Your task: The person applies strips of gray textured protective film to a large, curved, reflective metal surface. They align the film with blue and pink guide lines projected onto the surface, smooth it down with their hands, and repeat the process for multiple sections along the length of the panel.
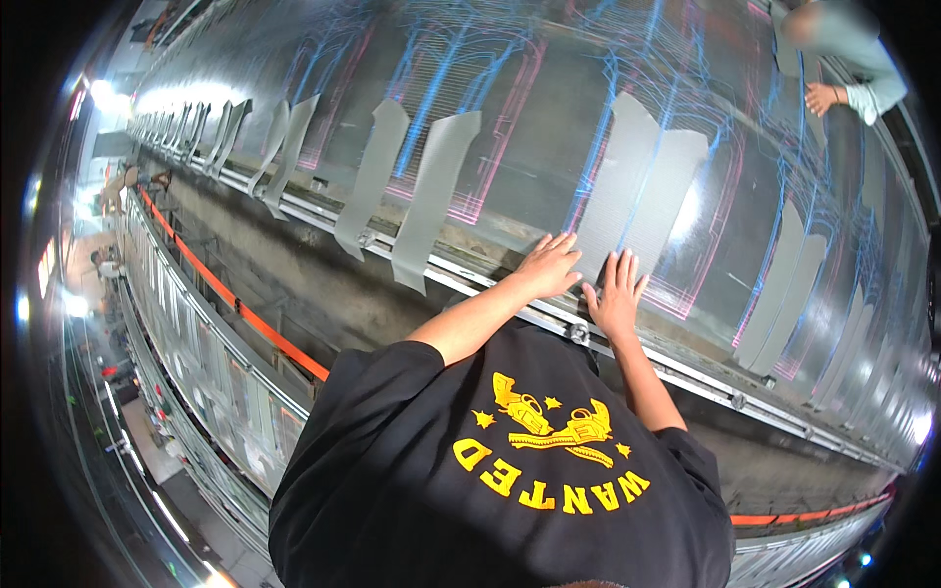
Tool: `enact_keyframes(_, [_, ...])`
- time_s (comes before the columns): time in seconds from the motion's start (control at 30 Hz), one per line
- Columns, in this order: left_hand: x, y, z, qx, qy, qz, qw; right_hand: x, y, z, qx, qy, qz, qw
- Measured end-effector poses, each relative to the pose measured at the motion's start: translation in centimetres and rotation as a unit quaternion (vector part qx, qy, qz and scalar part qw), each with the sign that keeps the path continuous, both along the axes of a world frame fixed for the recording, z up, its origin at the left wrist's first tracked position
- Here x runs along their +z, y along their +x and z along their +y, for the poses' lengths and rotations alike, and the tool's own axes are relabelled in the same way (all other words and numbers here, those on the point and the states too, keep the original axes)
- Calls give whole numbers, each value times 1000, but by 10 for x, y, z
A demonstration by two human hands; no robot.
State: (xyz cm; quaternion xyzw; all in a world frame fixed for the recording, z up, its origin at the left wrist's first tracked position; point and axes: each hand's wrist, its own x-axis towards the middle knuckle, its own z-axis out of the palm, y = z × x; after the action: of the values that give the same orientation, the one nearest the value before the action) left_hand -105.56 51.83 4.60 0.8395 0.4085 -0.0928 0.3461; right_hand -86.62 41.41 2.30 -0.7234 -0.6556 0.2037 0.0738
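Two grey, finely ribbed flat pieces lie side by side on a long dark printing-style table, a left piece (618, 157) and a right piece (668, 191). They look like cut fabric panels. My left hand (550, 266) lies palm down at the lower left corner of the left piece, fingers stretched out. Close beside it, my right hand (618, 296) rests flat with fingers spread on the lower end of the pieces. Neither hand grips anything. The table surface (549, 127) carries pink and blue lines around the pieces.
A metal rail with a round fitting (578, 334) runs along the table's near edge. More grey pieces (438, 196) lie in pairs along the table, some overhanging the rail. Across the table is a co-worker's hand (821, 98). An orange strip (235, 299) edges another table behind.
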Motion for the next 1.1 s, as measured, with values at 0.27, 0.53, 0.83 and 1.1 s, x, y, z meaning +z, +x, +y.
enact_keyframes(0.27, [36,-168,35,330,58,-248,909,39,-123,16,-139,-117,420,889])
enact_keyframes(0.53, [2,-398,118,430,169,-260,848,-14,-322,128,-311,-162,498,793])
enact_keyframes(0.83, [57,-442,145,327,-279,-363,827,76,-401,192,-372,-124,633,668])
enact_keyframes(1.1, [138,-407,126,191,-390,-373,820,106,-357,241,-372,-159,744,532])
